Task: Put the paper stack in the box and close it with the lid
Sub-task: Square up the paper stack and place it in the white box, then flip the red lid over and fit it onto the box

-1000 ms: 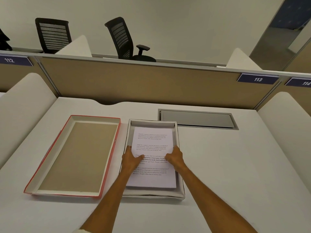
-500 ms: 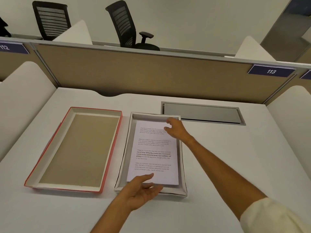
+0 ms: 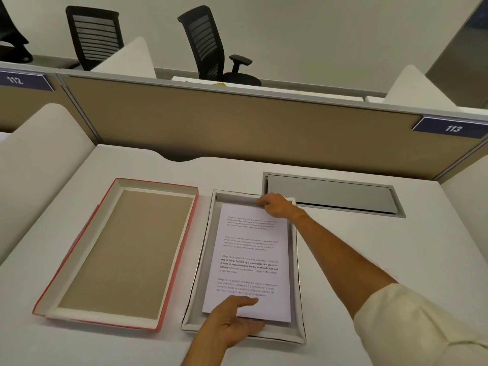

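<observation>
— squaring up the paper stack [image 3: 250, 262], by the look of it. lay flat inside the grey box [image 3: 298, 286], printed side up, shifted a little toward the right wall.

— and the hands? left hand [image 3: 233, 319] rested at the near end, fingers spread apart and flat over the sheet's bottom edge, not clamped on anything. right hand [image 3: 274, 207] reached to the far end, fingers curled together at the top edge of the stack; hard to tell whether pinching the paper or just pressing it against the far wall.

— lid [image 3: 118, 252] lay just beside the box on the left, red-edged, inside up, untouched on the table [image 3: 369, 260]. so first half looked nearly done, closing not yet begun.

— risks from there? could have buckled the top sheets if pushed from both ends at once. could have dragged a sheet out on lifting the left hand, palm clinging to the paper. later, might have caught a raised corner under the lid, or jammed the lid on the soft, bowed box walls if lowered crooked.
</observation>
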